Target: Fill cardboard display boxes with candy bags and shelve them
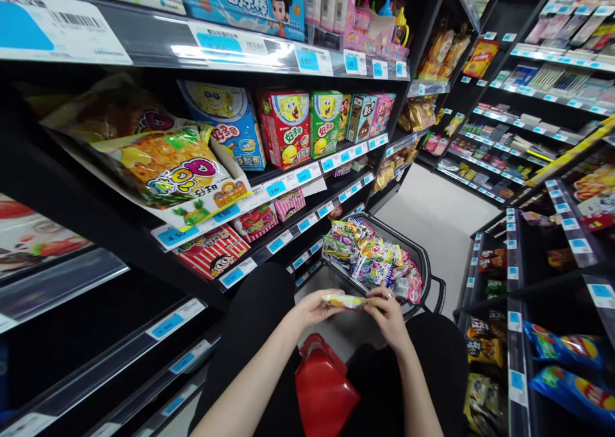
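Between my two hands is a small candy packet (344,302), white and yellow, seen nearly edge-on. My left hand (318,307) grips its left end, and my right hand (385,310), with a ring on one finger, pinches the right end. Just beyond them stands a dark shopping basket (426,264), heaped with colourful candy packets (372,251). The print on the held packet is too small to read. Below my hands, a glossy red object (324,386) sits between my knees; its kind I cannot make out.
On my left, a shelf carries a carton of gummy candy bags (168,168), SpongeBob snack boxes (284,128) and striped red boxes (211,251). Price-tagged shelf edges (283,184) jut close to my left knee. Low racks with snack bags (567,389) line the right side. Pale floor (423,197) runs down the aisle.
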A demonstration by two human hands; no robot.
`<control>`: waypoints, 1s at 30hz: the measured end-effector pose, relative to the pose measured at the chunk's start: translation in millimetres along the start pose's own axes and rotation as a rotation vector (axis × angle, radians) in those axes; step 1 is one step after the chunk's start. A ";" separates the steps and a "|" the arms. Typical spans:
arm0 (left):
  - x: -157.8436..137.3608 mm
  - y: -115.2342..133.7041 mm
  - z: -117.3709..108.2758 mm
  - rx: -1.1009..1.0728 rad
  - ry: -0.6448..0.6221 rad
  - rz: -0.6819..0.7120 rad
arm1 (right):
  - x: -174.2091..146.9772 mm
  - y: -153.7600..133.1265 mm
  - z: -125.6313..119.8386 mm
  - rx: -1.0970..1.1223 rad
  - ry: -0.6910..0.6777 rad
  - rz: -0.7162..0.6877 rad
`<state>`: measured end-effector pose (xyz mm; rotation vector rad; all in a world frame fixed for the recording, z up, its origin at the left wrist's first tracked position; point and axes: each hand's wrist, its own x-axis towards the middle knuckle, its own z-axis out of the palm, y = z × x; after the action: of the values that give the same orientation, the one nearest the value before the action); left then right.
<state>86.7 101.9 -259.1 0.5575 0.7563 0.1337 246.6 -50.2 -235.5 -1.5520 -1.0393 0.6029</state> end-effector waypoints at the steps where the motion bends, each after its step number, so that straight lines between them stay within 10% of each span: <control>1: 1.3 -1.6 -1.3 -0.014 0.006 0.043 | -0.5 -1.0 -0.6 0.004 0.009 0.011; 15: 3.4 -4.5 12.0 0.124 -0.021 0.406 | 5.1 27.6 2.8 0.418 0.166 0.351; 30: 4.5 -9.3 16.9 0.521 0.199 0.479 | 3.0 42.2 -1.3 -0.157 0.197 0.461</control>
<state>100.8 88.1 -256.8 1.2331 0.8422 0.4477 261.5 -48.0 -275.0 -1.9670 -0.5904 0.6739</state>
